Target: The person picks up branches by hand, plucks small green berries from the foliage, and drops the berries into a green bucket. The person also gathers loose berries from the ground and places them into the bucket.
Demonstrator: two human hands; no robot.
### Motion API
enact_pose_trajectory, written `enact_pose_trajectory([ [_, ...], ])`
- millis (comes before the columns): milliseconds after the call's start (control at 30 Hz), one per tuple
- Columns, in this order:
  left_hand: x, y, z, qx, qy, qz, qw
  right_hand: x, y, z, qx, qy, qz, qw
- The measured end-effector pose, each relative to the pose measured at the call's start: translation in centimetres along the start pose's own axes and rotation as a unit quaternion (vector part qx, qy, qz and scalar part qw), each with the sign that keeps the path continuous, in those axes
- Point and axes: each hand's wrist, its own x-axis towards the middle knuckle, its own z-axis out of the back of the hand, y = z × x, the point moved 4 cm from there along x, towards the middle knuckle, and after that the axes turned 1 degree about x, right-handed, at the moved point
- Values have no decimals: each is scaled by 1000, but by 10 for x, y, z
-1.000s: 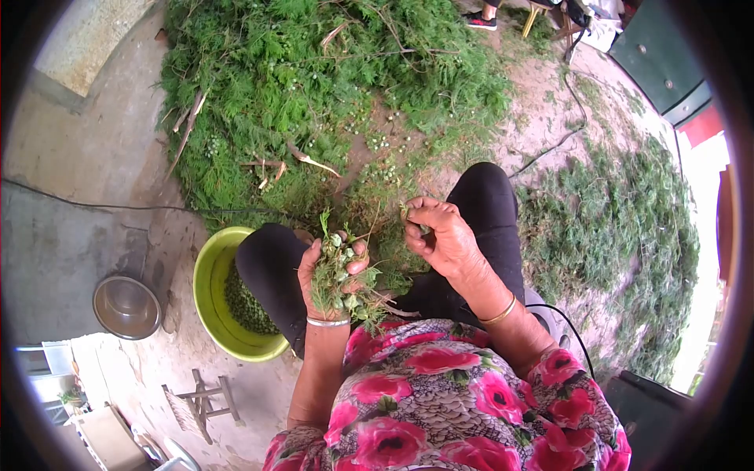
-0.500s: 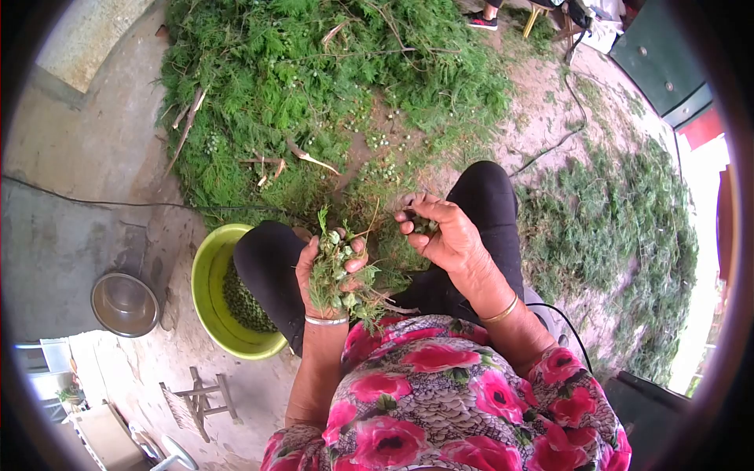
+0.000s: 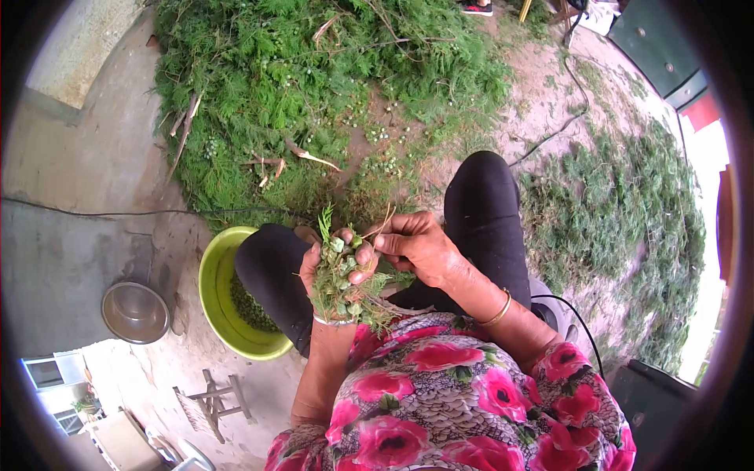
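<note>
My left hand (image 3: 314,271) is wrapped round a bunch of conifer sprigs (image 3: 345,286) with green, knobbly seed cones (image 3: 338,245) among the foliage. Bare stems stick out of the bunch toward my lap. Close beside it, my right hand (image 3: 420,247) is closed, thumb and fingertips pinched at a thin brown twig (image 3: 383,222) by the top of the bunch. Whatever lies inside the right palm is hidden. By my left knee stands a lime-green basin (image 3: 210,275), partly filled with loose green cones (image 3: 250,308).
A big heap of green conifer branches (image 3: 259,86) lies in front, with broken sticks on it. More cut foliage (image 3: 620,235) spreads at right. A metal bowl (image 3: 135,312), a small stool (image 3: 210,404) and a black cable (image 3: 102,213) are on the left. Another person's shoe (image 3: 476,9) shows at the top.
My right hand has moved left and come up to the bunch, its fingertips now at the twig. Cones visible in its fingers before are now out of sight. The left hand still grips the sprigs.
</note>
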Motion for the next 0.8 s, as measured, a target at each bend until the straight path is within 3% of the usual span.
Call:
enact_pose_trajectory([
  [67,-1,0,1,-9,-8,3,1000,1,1,3,-28,-45,5,999],
  [133,-2,1,3,-18,-14,5,1000,4,3,19,20,-156,20,987],
  [167,-3,1,3,-16,-21,3,1000,7,6,25,128,-155,10,980],
  [267,-3,0,7,3,-46,-7,999,1,23,27,125,-161,11,979],
  [467,-6,1,19,15,-108,9,994,-3,40,11,-43,-70,49,995],
  [600,-4,-8,19,14,-70,3,997,-3,32,14,32,-88,14,995],
  [733,-1,-13,16,-34,-10,-18,999,-9,3,15,-115,-35,-51,991],
  [800,0,-14,19,-38,-4,-45,998,-12,-10,6,-109,-24,-103,988],
])
